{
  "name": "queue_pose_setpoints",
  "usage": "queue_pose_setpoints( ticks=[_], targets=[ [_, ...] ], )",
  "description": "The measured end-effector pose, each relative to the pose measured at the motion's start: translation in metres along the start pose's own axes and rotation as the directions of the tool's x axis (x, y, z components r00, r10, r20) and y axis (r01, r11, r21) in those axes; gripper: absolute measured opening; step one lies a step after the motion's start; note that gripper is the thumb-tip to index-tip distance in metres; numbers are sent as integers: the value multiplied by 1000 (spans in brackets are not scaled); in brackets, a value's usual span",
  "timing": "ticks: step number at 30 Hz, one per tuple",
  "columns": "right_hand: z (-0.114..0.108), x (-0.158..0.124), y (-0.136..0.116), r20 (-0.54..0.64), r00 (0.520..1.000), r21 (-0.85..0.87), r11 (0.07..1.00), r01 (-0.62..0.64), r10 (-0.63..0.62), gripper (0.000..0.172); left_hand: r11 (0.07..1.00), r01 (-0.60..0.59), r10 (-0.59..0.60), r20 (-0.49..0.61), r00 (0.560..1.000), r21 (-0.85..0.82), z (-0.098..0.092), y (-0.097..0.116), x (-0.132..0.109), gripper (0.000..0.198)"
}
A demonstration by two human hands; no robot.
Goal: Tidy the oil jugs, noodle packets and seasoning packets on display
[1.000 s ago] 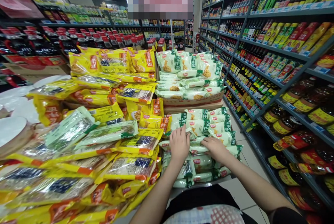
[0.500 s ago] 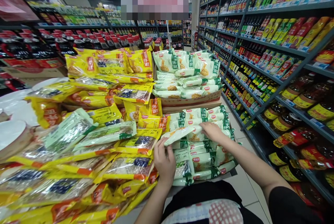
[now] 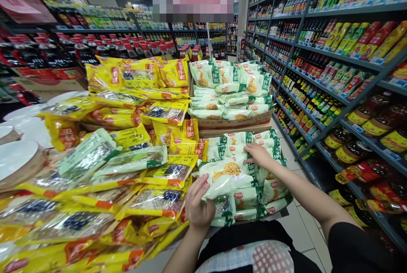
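Note:
A white and green noodle packet [image 3: 227, 174] is raised off the low stack of the same green packets [image 3: 251, 199] in front of me. My left hand [image 3: 197, 206] grips its near left edge, fingers curled under it. At its far right corner my right hand [image 3: 259, 154] pinches the packet, with the thumb on top. The picture of noodles on the packet faces up towards me.
Yellow noodle packets [image 3: 140, 167] are heaped to the left, with more green packets in a cardboard box [image 3: 233, 122] behind. Shelves of bottled sauces and oils [image 3: 337, 73] line the right side of the tiled aisle [image 3: 299, 226]. White round lids [image 3: 15, 158] lie far left.
Both hands lay on the green stack a second ago. They have since lifted one packet, turned it face up and drawn it towards me, my left hand dropping lower.

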State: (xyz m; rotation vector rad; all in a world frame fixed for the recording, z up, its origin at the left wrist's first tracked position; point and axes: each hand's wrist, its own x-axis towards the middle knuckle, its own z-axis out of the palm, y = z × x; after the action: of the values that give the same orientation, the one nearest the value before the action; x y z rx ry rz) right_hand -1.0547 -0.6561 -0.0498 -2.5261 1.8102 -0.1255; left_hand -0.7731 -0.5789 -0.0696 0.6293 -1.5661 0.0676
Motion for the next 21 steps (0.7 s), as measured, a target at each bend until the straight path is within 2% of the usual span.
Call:
queue_pose_setpoints(
  ticks=[3,5,8,9,10,12,14,15,18,21],
  targets=[
    [-3,-3,10,1,999,55,998,42,-42,36,996,-13,19,69,997,-93,3,9,7,32],
    [-11,-7,14,-27,998,99,993,61,-58,23,989,25,3,188,982,-145,11,15,14,27],
    [-30,-19,16,-185,983,244,968,60,-14,14,997,-1,33,419,907,-77,35,20,24,23],
    [-37,-26,15,-260,965,305,951,55,27,17,999,-32,40,493,869,-24,46,20,27,21],
    [-44,-33,12,-328,942,365,929,55,73,21,997,-65,29,583,812,41,57,19,31,19],
    [-53,-48,6,-402,902,467,882,54,157,27,980,-129,-34,762,647,153,79,16,36,19],
    [-55,-62,-1,-380,902,538,842,35,205,30,966,-180,-81,878,472,186,101,11,38,20],
    [-53,-68,-4,-349,910,564,826,13,224,29,965,-189,-89,908,409,180,111,9,38,18],
    [-44,-83,-9,-247,926,608,790,-80,284,29,976,-177,-69,951,301,127,135,4,32,16],
    [-34,-97,-9,-187,923,612,775,-158,336,30,984,-147,-69,969,236,105,139,3,28,22]
  ],
)
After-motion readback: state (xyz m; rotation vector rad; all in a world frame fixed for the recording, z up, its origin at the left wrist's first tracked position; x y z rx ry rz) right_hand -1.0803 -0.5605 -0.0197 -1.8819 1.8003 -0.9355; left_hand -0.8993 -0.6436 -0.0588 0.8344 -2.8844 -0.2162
